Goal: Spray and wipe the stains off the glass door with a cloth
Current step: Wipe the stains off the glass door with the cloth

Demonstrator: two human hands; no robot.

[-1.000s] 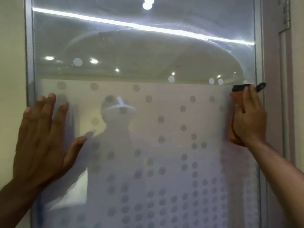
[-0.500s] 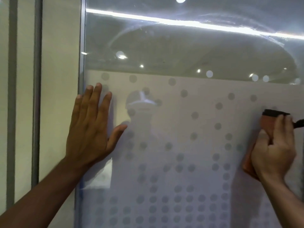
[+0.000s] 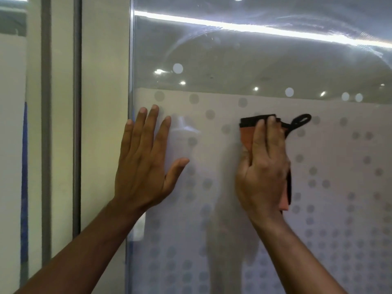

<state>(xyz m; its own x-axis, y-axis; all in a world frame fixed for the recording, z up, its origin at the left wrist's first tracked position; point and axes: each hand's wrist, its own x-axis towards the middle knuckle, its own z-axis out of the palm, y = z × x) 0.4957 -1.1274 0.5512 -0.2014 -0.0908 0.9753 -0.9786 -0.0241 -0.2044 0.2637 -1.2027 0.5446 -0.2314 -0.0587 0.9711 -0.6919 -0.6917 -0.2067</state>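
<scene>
Two hands flat on glass door point(image 3: 233, 49), right hand point(image 3: 263, 172) pressing cloth point(image 3: 247, 134)

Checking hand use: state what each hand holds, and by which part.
Right hand presses the folded cloth flat against the glass, palm over its middle. Left hand holds nothing, open on the glass.

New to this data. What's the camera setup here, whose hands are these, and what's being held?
There is no robot. One wide-angle camera sits on a person's head, looking forward at their own bare hands. They face a glass door whose lower part is frosted with rows of grey dots. The left hand lies flat and open on the glass near the door's left edge, holding nothing. The right hand presses a folded orange cloth with a black edge and hanging loop against the glass. No spray bottle is in view. The pale shape between the hands is a reflection.
</scene>
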